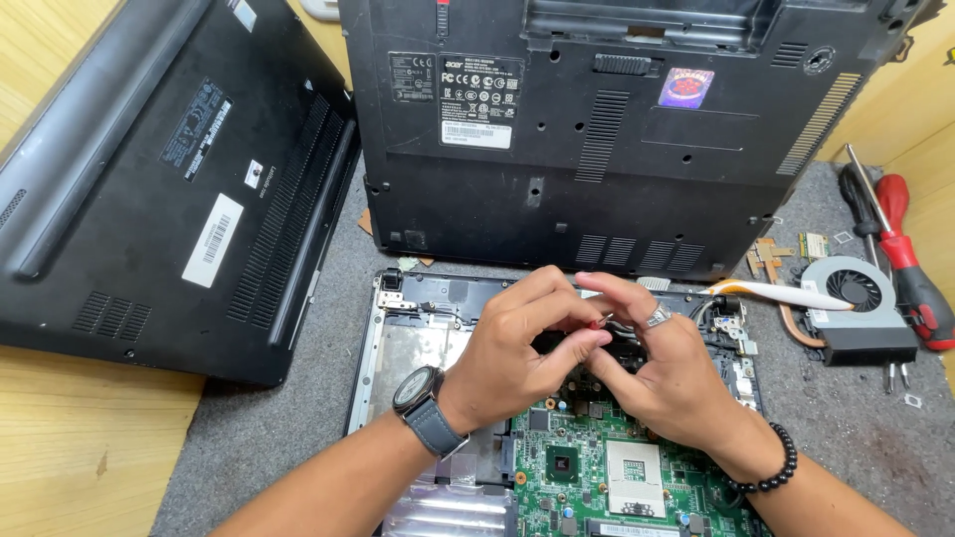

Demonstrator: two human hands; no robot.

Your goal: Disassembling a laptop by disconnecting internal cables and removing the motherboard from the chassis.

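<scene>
The opened laptop chassis lies on the grey mat with its cover already off and the green motherboard bare, its processor socket uncovered. The cooling fan with its copper heat pipe already sits apart on the mat to the right, beside a red-handled screwdriver, and a few small screws lie loose near it, so the stripping-down looks well advanced; the board itself remains seated in the chassis, and thin wires at its upper edge appear not yet freed. Both hands meet over that upper edge. The left hand, with a watch on its wrist, comes in from the lower left with the wrist bent down and its fingers curled toward the thumb; it appears to pinch something small, but what it grips is hidden behind the knuckles. The right hand, wearing a ring and a bead bracelet, arches over from the lower right, its fingers pressed together around the thin wires. Two closed black laptops lie upside down behind: one straight ahead and another to the left on the wooden table.
</scene>
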